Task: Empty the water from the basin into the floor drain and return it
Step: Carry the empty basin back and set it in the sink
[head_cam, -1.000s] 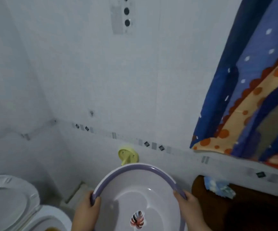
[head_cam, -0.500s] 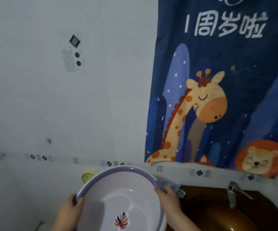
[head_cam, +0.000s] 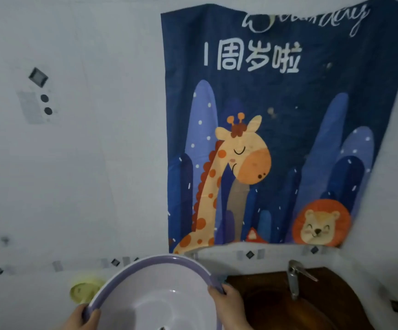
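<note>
A round white basin (head_cam: pixel 150 289) with a lilac rim fills the bottom middle of the head view, tilted with its inside facing me. No water shows in it. My left hand (head_cam: pixel 81 319) grips the rim at its lower left. My right hand (head_cam: pixel 227 306) grips the rim on the right side, next to the sink. The floor drain is out of view.
A dark brown sink (head_cam: pixel 276 303) with a chrome tap (head_cam: pixel 294 279) sits at the bottom right. A blue giraffe and lion cloth (head_cam: pixel 276 139) hangs on the white tiled wall above it. A yellow round holder (head_cam: pixel 83 291) sticks to the wall left of the basin.
The view has swung right, from the toilet corner to the sink and the cloth. Both hands keep their grip on the basin, which has travelled right toward the sink.
</note>
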Available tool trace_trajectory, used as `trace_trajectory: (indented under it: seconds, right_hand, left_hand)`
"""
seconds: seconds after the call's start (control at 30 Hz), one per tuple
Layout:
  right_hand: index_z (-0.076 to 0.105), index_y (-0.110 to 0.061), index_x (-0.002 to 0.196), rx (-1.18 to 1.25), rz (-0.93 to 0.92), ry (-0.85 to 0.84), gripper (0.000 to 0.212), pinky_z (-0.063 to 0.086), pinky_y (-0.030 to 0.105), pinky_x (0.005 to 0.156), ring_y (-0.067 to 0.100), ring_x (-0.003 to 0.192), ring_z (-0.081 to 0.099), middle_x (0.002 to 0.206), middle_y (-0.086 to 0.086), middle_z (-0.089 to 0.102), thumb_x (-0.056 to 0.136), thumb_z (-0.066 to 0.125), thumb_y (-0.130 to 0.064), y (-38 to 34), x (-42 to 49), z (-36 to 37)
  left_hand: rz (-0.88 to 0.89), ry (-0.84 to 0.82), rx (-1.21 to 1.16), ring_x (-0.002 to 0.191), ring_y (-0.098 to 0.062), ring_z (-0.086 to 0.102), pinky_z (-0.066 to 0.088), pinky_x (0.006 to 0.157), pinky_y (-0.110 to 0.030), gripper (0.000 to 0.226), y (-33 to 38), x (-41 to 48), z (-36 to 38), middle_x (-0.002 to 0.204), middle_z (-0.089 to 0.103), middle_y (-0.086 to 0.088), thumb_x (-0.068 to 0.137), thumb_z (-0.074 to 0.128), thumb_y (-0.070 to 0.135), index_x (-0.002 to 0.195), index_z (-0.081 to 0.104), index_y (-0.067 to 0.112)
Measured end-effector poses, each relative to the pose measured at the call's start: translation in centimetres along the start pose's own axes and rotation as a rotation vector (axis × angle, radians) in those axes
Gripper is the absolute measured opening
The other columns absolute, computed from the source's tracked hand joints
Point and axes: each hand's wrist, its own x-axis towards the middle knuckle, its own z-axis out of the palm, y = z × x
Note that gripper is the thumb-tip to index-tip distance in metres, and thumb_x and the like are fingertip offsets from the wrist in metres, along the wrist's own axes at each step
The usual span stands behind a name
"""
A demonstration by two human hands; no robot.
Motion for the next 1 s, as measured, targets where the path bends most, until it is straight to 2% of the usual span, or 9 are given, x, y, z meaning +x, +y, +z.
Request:
trace_trajectory:
  seconds: [0.13, 0.2, 0.3, 0.43, 0.5, 0.6, 0.77, 0.9, 1.0]
  right_hand:
    - [0.055, -0.02, 0.067, 0.059, 0.025, 0.035, 0.024, 0.035, 0.027, 0.059, 0.016, 0.067, 0.053, 0.069, 0.003, 0.052, 0.086, 0.059, -0.034, 1.4, 0.3, -2.6]
    - [0.058, -0.02, 0.07, 0.077, 0.023, 0.073, 0.022, 0.036, 0.027, 0.058, 0.018, 0.071, 0.058, 0.072, 0.005, 0.059, 0.086, 0.059, -0.035, 2.7, 0.5, -4.2]
    - [0.066, -0.015, 0.08, 0.09, 0.032, 0.141, 0.023, 0.04, 0.028, 0.063, 0.022, 0.081, 0.065, 0.084, 0.011, 0.069, 0.085, 0.059, -0.036, 5.5, 1.0, -6.7]
    - [0.067, -0.016, 0.084, 0.119, 0.069, 0.204, 0.022, 0.044, 0.029, 0.068, 0.019, 0.08, 0.064, 0.083, 0.005, 0.068, 0.086, 0.059, -0.037, 9.6, 1.2, -9.8]
    - [0.065, -0.015, 0.083, 0.142, 0.099, 0.212, 0.023, 0.044, 0.028, 0.066, 0.02, 0.078, 0.063, 0.083, 0.006, 0.067, 0.087, 0.058, -0.036, 11.7, 1.6, -11.3]
    - [0.065, -0.012, 0.085, 0.183, 0.143, 0.206, 0.025, 0.046, 0.029, 0.069, 0.023, 0.081, 0.065, 0.086, 0.011, 0.068, 0.09, 0.056, -0.035, 14.7, 2.6, -13.3]
    - [0.062, -0.026, 0.086, 0.124, 0.22, 0.186, 0.021, 0.047, 0.024, 0.066, 0.011, 0.081, 0.062, 0.087, -0.004, 0.067, 0.092, 0.051, -0.043, 19.2, 5.7, -16.4]
    - [0.06, -0.021, 0.1, 0.022, 0.295, 0.155, 0.023, 0.048, 0.03, 0.08, 0.011, 0.085, 0.058, 0.09, -0.004, 0.061, 0.094, 0.05, -0.041, 23.4, 8.6, -18.0]
    - [0.058, -0.016, 0.118, 0.011, 0.329, 0.128, 0.036, 0.045, 0.03, 0.083, 0.021, 0.103, 0.059, 0.105, 0.003, 0.062, 0.094, 0.05, -0.041, 26.1, 10.4, -19.0]
  left_hand:
    - [0.04, -0.029, 0.046, 0.087, -0.034, 0.066, 0.04, 0.066, -0.034, 0.024, 1.7, 0.3, 2.8, 0.078, 0.062, -0.016, 0.088, 0.065, 0.018, 0.098, 0.067, -0.004]
    - [0.042, -0.075, 0.039, 0.099, -0.038, 0.063, 0.043, 0.078, -0.043, 0.025, 3.0, -0.4, 4.8, 0.095, 0.066, -0.024, 0.09, 0.062, 0.016, 0.105, 0.064, -0.004]
    - [0.048, -0.033, 0.021, 0.106, -0.04, 0.061, 0.042, 0.093, -0.047, 0.023, 4.7, -1.7, 8.6, 0.108, 0.066, -0.031, 0.085, 0.067, 0.012, 0.103, 0.065, -0.003]
    - [0.103, -0.096, 0.033, 0.086, -0.032, 0.062, 0.042, 0.075, -0.038, 0.022, 6.7, -4.1, 13.1, 0.091, 0.067, -0.02, 0.086, 0.067, 0.018, 0.105, 0.066, 0.006]
    - [0.125, -0.146, 0.044, 0.079, -0.028, 0.058, 0.041, 0.072, -0.038, 0.02, 7.7, -5.1, 15.2, 0.084, 0.064, -0.015, 0.088, 0.065, 0.019, 0.104, 0.064, 0.008]
    - [0.166, -0.205, 0.072, 0.087, -0.034, 0.062, 0.046, 0.076, -0.041, 0.019, 8.9, -6.4, 18.4, 0.091, 0.068, -0.019, 0.09, 0.061, 0.022, 0.104, 0.063, 0.011]
    - [0.159, -0.302, 0.151, 0.094, -0.04, 0.062, 0.04, 0.07, -0.038, 0.018, 10.3, -7.4, 23.9, 0.095, 0.068, -0.022, 0.091, 0.06, 0.022, 0.103, 0.059, 0.009]
    - [0.092, -0.395, 0.177, 0.099, -0.042, 0.061, 0.046, 0.083, -0.044, 0.025, 10.8, -7.5, 28.4, 0.105, 0.067, -0.025, 0.091, 0.06, 0.024, 0.107, 0.059, 0.005]
    - [-0.044, -0.454, 0.115, 0.106, -0.042, 0.06, 0.047, 0.093, -0.045, 0.032, 11.2, -7.2, 31.3, 0.114, 0.067, -0.022, 0.093, 0.058, 0.031, 0.115, 0.064, 0.009]
